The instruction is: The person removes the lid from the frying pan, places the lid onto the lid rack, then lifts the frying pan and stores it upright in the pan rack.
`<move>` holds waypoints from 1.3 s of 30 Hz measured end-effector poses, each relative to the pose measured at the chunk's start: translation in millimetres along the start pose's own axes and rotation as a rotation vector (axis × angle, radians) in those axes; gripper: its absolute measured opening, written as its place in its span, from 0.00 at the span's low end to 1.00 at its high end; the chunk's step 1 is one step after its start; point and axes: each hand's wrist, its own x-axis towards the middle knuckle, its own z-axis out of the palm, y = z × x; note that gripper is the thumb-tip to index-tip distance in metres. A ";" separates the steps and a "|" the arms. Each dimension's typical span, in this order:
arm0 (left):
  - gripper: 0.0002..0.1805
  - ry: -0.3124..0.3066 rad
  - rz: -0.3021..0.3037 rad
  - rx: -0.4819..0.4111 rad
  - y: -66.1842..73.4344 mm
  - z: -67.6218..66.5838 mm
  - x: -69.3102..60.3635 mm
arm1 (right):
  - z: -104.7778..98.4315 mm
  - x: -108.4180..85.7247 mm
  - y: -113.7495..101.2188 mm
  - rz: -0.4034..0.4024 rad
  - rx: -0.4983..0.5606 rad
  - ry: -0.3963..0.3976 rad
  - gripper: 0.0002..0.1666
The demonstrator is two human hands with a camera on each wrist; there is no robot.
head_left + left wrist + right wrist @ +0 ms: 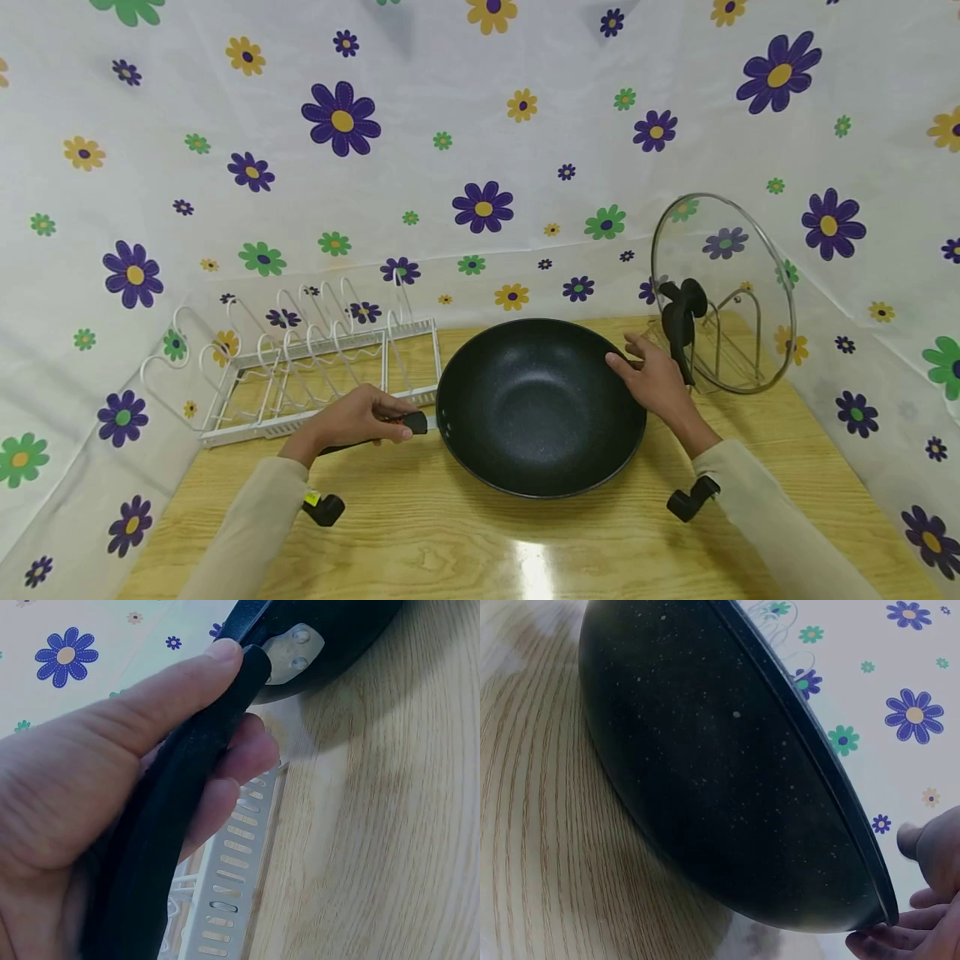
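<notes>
A black wok (540, 408) faces upward over the wooden table, its handle pointing left. My left hand (367, 417) grips that handle, and in the left wrist view the left hand (142, 742) has its thumb along the top of the handle (172, 795) and fingers curled beneath. At the wok's upper right edge is my right hand (656, 379). The right wrist view shows the right hand (930, 900) with fingertips touching the wok (720, 772) under its rim, the thumb held apart from it.
Left of the wok, a white wire dish rack (322, 350) stands at the back of the table (465, 542). At the back right, a glass lid (723, 292) with a black knob stands upright by a small wire rack (757, 333). Flowered sheeting (420, 100) surrounds the table's back and sides.
</notes>
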 end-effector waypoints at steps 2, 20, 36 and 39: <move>0.26 -0.005 -0.008 -0.009 -0.5 -0.4 -0.2 | 0.6 0.8 -0.2 0.008 0.003 0.005 0.40; 0.26 0.002 -0.035 -0.070 0.7 5.2 -7.4 | 6.4 6.5 1.0 0.026 -0.039 0.050 0.25; 0.26 0.011 -0.015 -0.045 5.0 13.0 -10.7 | 6.1 21.6 -4.1 0.047 -0.027 0.037 0.21; 0.26 0.008 -0.016 -0.035 6.6 14.0 -11.7 | 6.3 24.9 -6.0 0.051 -0.019 0.027 0.21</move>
